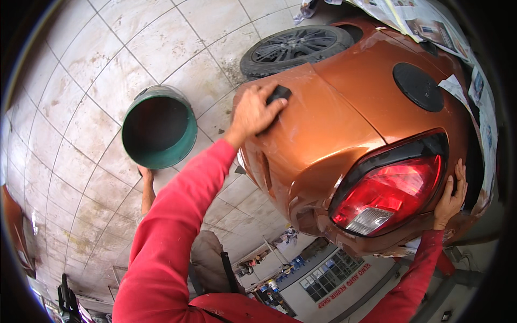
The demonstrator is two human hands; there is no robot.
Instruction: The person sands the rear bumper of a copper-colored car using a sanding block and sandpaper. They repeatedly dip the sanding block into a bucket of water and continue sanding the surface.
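Observation:
My left hand [255,113] is closed around a small black block [280,95], which looks like a sanding block. It presses the block against the orange car's rear corner panel [323,129], close to the wheel [296,49]. Pale, dull smears show on the paint around it. My right hand [452,195] lies on the bodywork beside the red tail light [390,194], fingers stretched out and holding nothing. A round black fuel cap cover [418,86] sits on the panel beyond the tail light.
A green bucket [187,141] with dark contents stands on the stained tiled floor [86,156], left of the car. My bare foot [147,188] is just below it. Newspaper masking [436,27] covers the car's upper edge. A building with a barred window [329,277] appears at the bottom.

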